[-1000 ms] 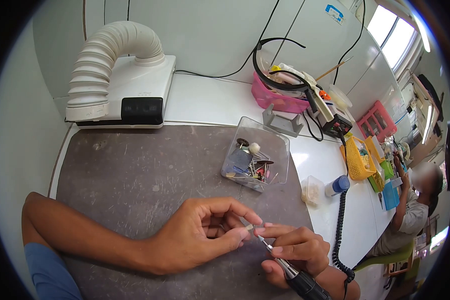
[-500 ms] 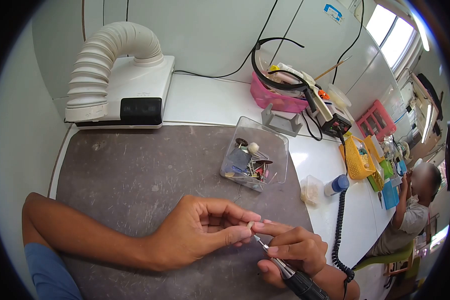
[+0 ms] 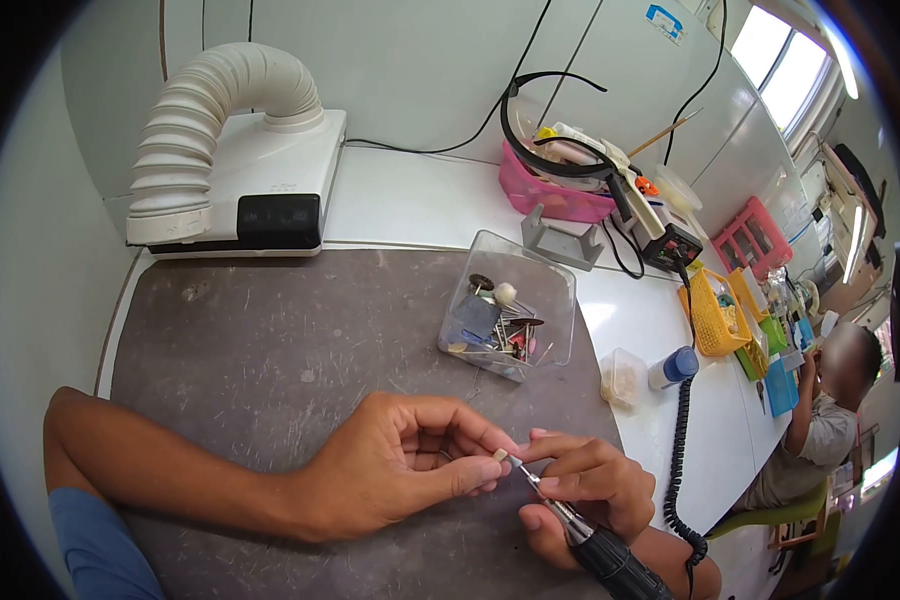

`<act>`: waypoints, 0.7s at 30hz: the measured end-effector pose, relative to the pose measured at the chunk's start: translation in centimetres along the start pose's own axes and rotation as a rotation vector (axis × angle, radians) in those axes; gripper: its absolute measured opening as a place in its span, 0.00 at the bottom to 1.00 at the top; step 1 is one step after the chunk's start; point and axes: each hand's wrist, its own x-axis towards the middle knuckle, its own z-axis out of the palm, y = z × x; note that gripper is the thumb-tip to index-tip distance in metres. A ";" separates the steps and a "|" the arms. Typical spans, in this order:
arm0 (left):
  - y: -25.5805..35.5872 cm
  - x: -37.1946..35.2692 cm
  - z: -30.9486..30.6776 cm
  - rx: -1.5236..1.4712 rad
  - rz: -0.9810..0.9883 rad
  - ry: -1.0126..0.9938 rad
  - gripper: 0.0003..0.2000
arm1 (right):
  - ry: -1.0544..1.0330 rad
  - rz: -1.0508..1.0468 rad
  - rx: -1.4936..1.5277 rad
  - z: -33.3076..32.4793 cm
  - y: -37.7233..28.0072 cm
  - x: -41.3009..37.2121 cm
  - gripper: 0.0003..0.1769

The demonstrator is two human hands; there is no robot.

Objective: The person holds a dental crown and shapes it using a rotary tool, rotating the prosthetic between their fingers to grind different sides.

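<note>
My left hand [image 3: 400,460] rests on the dark scratched mat [image 3: 260,350] and pinches a small pale piece [image 3: 499,454] between thumb and forefinger. My right hand [image 3: 585,480] grips a black rotary handpiece [image 3: 600,548] like a pen. The handpiece's thin metal bit touches the small piece at my left fingertips. A coiled black cord [image 3: 682,450] runs from the handpiece up the white table.
A clear plastic box of burs and polishing bits [image 3: 510,318] sits beyond my hands. A white dust extractor with a ribbed hose [image 3: 240,160] stands at the back left. A pink basket, control unit [image 3: 675,245], yellow baskets and small jars lie right. Another person [image 3: 830,420] sits far right.
My right hand has shifted slightly up and left, bringing the bit's tip against the small piece. My left hand has stayed almost still.
</note>
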 end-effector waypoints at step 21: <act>0.4 0.1 -0.2 0.077 -0.084 -0.030 0.11 | 0.061 0.058 0.100 -0.1 -0.2 -0.1 0.13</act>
